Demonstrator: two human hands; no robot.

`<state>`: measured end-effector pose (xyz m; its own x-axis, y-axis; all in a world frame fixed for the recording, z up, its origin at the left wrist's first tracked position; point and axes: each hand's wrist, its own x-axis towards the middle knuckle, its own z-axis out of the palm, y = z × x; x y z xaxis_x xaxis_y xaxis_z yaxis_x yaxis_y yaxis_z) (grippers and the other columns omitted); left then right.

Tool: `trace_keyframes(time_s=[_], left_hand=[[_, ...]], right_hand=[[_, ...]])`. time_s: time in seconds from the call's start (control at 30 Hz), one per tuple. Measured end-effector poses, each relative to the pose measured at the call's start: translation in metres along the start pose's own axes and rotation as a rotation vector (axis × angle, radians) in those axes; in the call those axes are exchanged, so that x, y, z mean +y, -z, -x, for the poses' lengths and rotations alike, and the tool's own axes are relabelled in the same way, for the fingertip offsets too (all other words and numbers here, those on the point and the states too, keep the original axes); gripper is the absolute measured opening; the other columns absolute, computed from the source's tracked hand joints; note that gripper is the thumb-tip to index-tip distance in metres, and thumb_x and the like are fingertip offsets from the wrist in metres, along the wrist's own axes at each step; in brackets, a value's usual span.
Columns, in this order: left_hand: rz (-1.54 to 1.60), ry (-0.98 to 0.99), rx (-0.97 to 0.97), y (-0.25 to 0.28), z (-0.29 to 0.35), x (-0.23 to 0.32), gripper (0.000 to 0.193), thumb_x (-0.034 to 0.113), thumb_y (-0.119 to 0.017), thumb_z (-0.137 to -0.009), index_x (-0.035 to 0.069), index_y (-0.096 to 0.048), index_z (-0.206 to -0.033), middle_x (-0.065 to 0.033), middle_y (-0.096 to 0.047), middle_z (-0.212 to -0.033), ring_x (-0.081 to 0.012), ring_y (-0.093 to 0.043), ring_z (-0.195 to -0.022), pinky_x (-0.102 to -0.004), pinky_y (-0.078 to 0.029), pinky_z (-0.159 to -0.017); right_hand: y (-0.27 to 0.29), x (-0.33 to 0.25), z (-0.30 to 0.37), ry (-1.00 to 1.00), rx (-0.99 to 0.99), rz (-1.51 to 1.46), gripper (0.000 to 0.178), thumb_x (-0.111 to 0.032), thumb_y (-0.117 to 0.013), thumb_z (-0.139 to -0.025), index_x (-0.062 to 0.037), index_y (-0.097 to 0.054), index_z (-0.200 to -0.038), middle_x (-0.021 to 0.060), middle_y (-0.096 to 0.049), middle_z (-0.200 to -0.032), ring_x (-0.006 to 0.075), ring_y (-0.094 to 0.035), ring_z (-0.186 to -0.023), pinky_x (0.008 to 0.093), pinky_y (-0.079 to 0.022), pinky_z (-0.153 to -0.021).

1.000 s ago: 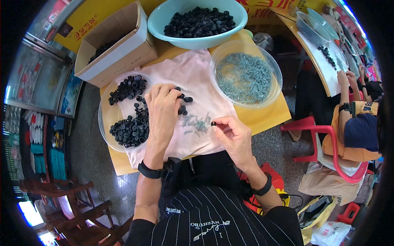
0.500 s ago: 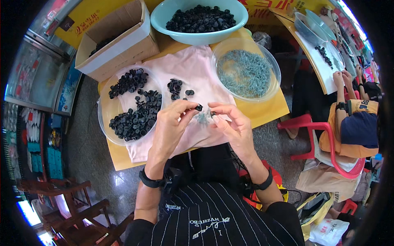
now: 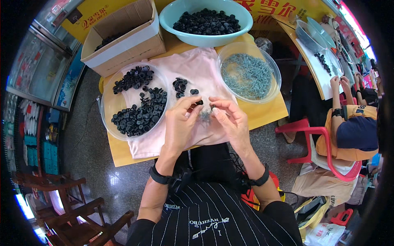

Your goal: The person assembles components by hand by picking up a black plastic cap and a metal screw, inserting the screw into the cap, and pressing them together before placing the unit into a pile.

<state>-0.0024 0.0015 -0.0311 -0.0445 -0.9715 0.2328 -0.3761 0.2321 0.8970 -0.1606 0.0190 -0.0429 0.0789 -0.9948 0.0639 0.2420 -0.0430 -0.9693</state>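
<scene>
My left hand (image 3: 180,123) pinches a small black plastic cap (image 3: 200,102) between thumb and fingertips. Facing it, a short gap away, my right hand (image 3: 234,125) has its thumb and forefinger closed on a small dark piece (image 3: 212,107), too small to make out. Below the fingertips, a little heap of grey screws (image 3: 205,116) lies on the pink cloth (image 3: 188,137). Just beyond my left hand are several loose black caps (image 3: 179,87). A clear round tub of black caps (image 3: 139,117) stands to the left, and a clear tub of grey screws (image 3: 249,76) to the right.
At the back of the yellow table (image 3: 269,110) stand an open cardboard box (image 3: 127,47) and a light blue basin (image 3: 207,39) heaped with black caps. On the right, another person (image 3: 353,127) sits on a red chair (image 3: 328,137) at a second table. Wooden chairs (image 3: 78,209) are at lower left.
The whole view has shifted slightly. My left hand has tilted its cap and come a little nearer to my right fingertips. Both hands keep their pinch.
</scene>
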Motion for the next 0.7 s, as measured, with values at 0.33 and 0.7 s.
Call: trace_keyframes(time_s=[0.33, 0.7], left_hand=[[0.037, 0.024, 0.034, -0.0016, -0.0007, 0.0057, 0.025, -0.002, -0.068, -0.078, -0.002, -0.062, -0.102, -0.0118, -0.067, -0.093, -0.0173, -0.066, -0.08, -0.0273, -0.051, -0.071], [-0.016, 0.014, 0.05, 0.003, 0.0054, 0.01, 0.025, -0.002, -0.067, -0.08, -0.002, -0.062, -0.105, -0.0058, -0.067, -0.093, -0.0112, -0.063, -0.084, -0.0243, -0.051, -0.077]], right_hand=[[0.0011, -0.006, -0.0031, 0.06, -0.066, 0.21, 0.021, -0.009, -0.056, -0.093, 0.0016, -0.059, -0.111, 0.0052, -0.061, -0.11, 0.0084, -0.057, -0.097, 0.0221, -0.045, -0.085], [0.0011, 0.0, -0.001, 0.111, -0.091, 0.208, 0.022, -0.01, -0.054, -0.094, 0.0017, -0.058, -0.112, 0.007, -0.062, -0.112, 0.0089, -0.057, -0.096, 0.023, -0.046, -0.084]])
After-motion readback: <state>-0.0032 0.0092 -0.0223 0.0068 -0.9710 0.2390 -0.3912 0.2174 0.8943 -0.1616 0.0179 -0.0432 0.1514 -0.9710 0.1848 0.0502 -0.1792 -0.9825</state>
